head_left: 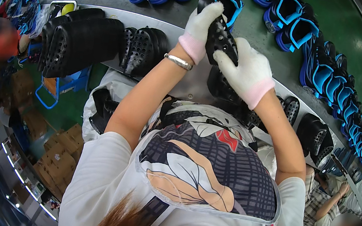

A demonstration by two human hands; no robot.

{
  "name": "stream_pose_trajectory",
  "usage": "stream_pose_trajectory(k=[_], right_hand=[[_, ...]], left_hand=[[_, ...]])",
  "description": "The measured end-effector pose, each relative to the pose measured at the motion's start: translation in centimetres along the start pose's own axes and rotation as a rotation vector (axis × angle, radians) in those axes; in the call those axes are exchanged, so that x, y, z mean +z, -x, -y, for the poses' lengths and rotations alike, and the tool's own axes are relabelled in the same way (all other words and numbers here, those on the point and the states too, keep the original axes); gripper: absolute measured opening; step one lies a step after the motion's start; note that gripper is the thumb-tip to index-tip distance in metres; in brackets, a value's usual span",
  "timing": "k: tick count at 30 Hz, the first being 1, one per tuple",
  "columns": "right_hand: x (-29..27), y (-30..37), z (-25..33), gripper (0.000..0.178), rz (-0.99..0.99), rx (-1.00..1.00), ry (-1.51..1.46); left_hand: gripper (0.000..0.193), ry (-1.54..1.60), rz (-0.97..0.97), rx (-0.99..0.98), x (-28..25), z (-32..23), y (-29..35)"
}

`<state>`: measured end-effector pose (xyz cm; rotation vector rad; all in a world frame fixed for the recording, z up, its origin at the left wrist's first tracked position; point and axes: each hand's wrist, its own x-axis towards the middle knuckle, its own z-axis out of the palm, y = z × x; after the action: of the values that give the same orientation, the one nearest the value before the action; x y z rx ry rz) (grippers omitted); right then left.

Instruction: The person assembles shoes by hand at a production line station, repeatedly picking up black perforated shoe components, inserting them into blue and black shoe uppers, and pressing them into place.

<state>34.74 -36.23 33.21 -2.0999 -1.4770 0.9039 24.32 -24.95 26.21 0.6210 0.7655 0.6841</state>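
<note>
Both my hands wear white knit gloves with pink cuffs and grip one black plastic shoe insert dotted with holes (221, 41). My left hand (200, 23) is closed around its upper left side. From the lower right, my right hand (248, 72) holds the insert with the thumb across its face; the other fingers are partly hidden. Just beyond stands a dark sneaker with bright blue lining (228, 0), partly covered by the insert and my left hand. Below my hands, more black inserts (223, 85) lie at the bench edge.
Stacks of black perforated inserts (83, 43) lie along the near metal ledge, with others (314, 136) on the right. Rows of blue-lined sneakers (332, 85) line the grey bench (178, 13). A blue cart (69, 83) and cardboard boxes (60, 155) stand left; people sit nearby.
</note>
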Motion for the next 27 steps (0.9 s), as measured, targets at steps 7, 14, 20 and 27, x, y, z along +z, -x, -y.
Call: stream_pose_trajectory(k=[7,14,20,27], right_hand=[[-2.4,-7.6,-2.2,0.057,0.264,0.123,0.339],[0.0,-14.9,-3.1,0.045,0.253,0.240,0.591],[3.7,-18.7,-4.1,0.035,0.122,0.326,0.614],[4.4,-22.1,-5.0,0.038,0.189,0.426,0.434]], left_hand=[[0.043,-1.213,-0.078,0.385,-4.4,0.0,-3.0],[0.037,-1.647,0.235,0.583,-4.3,2.6,-3.8],[0.030,-1.771,0.239,0.475,-3.6,3.5,-8.2],[0.041,-1.782,0.355,-0.286,-1.5,2.0,-11.5]])
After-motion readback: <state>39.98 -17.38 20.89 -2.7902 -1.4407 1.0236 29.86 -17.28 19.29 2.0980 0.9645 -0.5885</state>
